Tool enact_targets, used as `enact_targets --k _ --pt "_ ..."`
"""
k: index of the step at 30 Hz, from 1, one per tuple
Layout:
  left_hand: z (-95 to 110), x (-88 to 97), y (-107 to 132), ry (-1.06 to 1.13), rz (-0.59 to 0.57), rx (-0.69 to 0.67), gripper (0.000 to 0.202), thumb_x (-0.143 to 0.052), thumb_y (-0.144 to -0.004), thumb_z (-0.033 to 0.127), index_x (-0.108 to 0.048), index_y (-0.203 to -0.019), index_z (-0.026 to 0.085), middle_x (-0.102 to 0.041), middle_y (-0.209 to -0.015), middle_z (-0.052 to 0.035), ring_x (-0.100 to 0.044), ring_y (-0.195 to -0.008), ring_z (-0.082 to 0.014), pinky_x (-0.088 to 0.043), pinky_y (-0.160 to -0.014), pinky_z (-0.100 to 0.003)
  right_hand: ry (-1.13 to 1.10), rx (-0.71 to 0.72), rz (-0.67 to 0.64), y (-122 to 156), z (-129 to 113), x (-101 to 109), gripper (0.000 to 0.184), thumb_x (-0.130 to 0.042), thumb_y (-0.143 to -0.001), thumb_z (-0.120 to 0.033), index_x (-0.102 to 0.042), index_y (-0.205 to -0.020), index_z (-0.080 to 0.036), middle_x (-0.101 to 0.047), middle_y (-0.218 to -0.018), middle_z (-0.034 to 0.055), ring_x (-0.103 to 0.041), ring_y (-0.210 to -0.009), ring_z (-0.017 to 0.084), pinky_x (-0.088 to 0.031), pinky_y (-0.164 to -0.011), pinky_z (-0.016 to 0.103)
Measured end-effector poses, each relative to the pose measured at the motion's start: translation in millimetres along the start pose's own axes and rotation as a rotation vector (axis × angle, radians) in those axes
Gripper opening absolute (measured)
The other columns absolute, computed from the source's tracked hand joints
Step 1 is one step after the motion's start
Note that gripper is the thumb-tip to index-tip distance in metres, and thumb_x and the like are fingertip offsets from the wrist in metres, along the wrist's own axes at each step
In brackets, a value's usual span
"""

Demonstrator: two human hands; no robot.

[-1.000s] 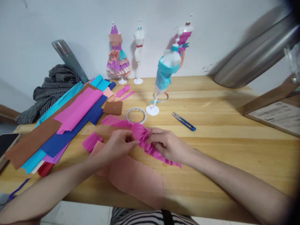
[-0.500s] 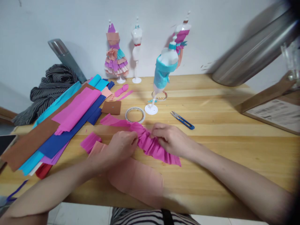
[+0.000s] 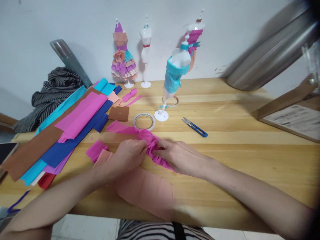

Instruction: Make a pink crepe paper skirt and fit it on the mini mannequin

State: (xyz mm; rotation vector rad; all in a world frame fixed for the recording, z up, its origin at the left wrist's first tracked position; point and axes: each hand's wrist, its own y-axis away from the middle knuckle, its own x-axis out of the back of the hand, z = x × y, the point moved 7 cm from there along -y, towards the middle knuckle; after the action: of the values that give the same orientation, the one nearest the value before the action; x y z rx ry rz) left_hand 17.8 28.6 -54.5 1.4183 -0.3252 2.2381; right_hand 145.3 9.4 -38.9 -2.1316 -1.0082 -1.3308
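Note:
My left hand [image 3: 127, 155] and my right hand [image 3: 176, 156] both pinch a pleated magenta crepe paper strip [image 3: 150, 140] on the wooden table [image 3: 237, 146]. The fingertips of the two hands meet at the gathered folds in the middle of the strip. The strip's flat end runs up and left towards a roll of clear tape [image 3: 144, 121]. A salmon-pink paper strip [image 3: 145, 186] lies under my left wrist. A small white mannequin with a turquoise wrap [image 3: 175, 73] stands just behind the tape.
A fan of coloured paper sheets [image 3: 62, 133] covers the left of the table, beside a striped cloth [image 3: 50, 93]. Blue snips [image 3: 195, 127] lie right of the tape. Three more small mannequins [image 3: 122, 56] stand by the wall. A cardboard box [image 3: 290, 113] is at the right.
My right hand has slid left along the magenta strip, covering the pleated tail that showed before and bunching the folds towards my left hand.

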Motion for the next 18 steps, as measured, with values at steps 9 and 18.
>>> enact_targets --k 9,18 --pt "3.3 0.2 4.6 0.096 -0.081 0.014 0.023 -0.051 -0.080 0.016 -0.041 -0.060 0.016 -0.042 -0.055 0.0045 -0.032 -0.052 -0.0087 -0.015 -0.053 -0.027 -0.051 0.052 0.126 1.8 6.4 11.3 0.031 -0.047 -0.083 0.000 -0.072 -0.091 -0.016 -0.065 -0.092 0.0080 -0.061 -0.079 0.016 -0.044 -0.066 0.025" --pt "-1.1 1.8 2.6 0.055 0.000 0.049 0.023 -0.048 -0.084 0.017 -0.039 -0.063 0.017 -0.042 -0.059 0.0035 -0.032 -0.055 -0.0095 -0.015 -0.055 -0.028 0.234 -0.360 0.137 20.2 61.2 52.9 0.018 -0.049 -0.091 -0.021 -0.066 -0.089 -0.017 -0.064 -0.084 0.0067 -0.060 -0.069 0.018 -0.037 -0.060 0.028"
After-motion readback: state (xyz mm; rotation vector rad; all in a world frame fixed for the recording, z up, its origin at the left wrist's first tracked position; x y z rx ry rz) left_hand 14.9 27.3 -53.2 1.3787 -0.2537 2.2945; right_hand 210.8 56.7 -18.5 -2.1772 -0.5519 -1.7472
